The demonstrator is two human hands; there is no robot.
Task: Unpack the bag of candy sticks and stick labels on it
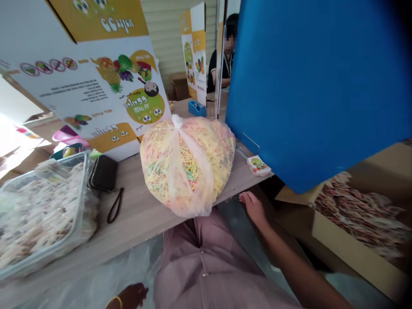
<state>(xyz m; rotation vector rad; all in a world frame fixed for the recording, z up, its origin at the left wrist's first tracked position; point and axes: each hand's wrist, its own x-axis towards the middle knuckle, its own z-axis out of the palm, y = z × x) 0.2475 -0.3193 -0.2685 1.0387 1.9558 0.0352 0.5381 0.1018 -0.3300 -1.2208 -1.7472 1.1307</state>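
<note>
A large, clear plastic bag (222, 159) full of thin pastel sticks in yellow, pink and green rests at the table's front edge, its neck tied in a white knot. My right hand (253, 207) hangs just off the table edge, right of the bag and apart from it. Its fingers are loosely curled, and nothing shows in them. At the bottom, low beside my left thigh, my left hand (133, 295) wears a yellow bangle at the wrist. It is dark and partly cut off, so how its fingers lie is unclear. Neither hand touches the bag.
Left on the table (138, 216) stand a clear tub (84, 171) of wrapped sticks and a black wallet (103, 173). Printed cartons (112, 103) rise behind. A blue sheet (309, 86) fills the right, above an open box (350, 240) of packets. A small packet (258, 165) lies near the edge. A person (214, 71) sits beyond.
</note>
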